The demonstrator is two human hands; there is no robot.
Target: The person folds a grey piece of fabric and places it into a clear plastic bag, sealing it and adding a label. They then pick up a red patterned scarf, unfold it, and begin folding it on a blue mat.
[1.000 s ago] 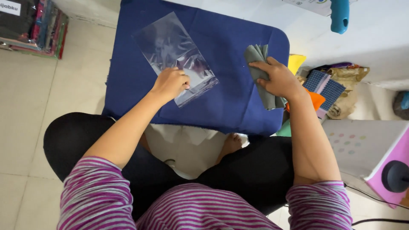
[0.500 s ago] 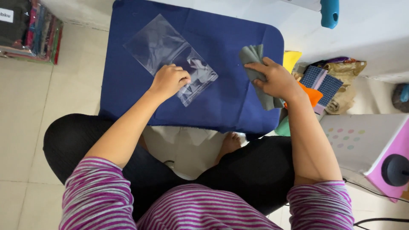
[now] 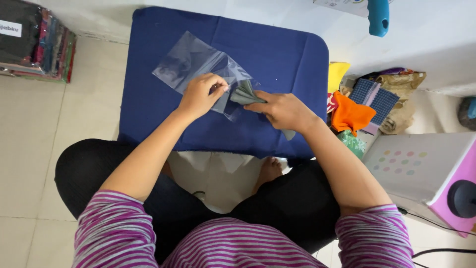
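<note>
We look straight down at a person seated cross-legged on a tiled floor, in a purple striped top, working at a low table [image 3: 297,74] covered in dark blue.

On the table lies a clear plastic bag [image 3: 193,64], flat, its open mouth toward the right and near side. The left hand [image 3: 201,94] pinches the upper edge of that mouth, fingers curled, lifting it open. The right hand [image 3: 282,109] grips a folded grey cloth [image 3: 244,93] and has its leading end right at the bag's mouth. The tip of the cloth seems to be just inside the plastic, while the rest sits outside, under the right hand; a grey corner shows near the wrist.

We judge the packing as only begun: the bag is opened and the cloth lined up, but most of the cloth is yet to go in, and the bag is not sealed. The far part of the bag looks empty.

To the right of the table, on the floor, is a loose heap of fabrics [image 3: 354,114] in orange, yellow, blue check and tan, beside a white and pink box [image 3: 421,173]. At far left stands a stack of packed cloths [image 3: 34,44]. A blue handle [image 3: 378,17] pokes in at the far right.
</note>
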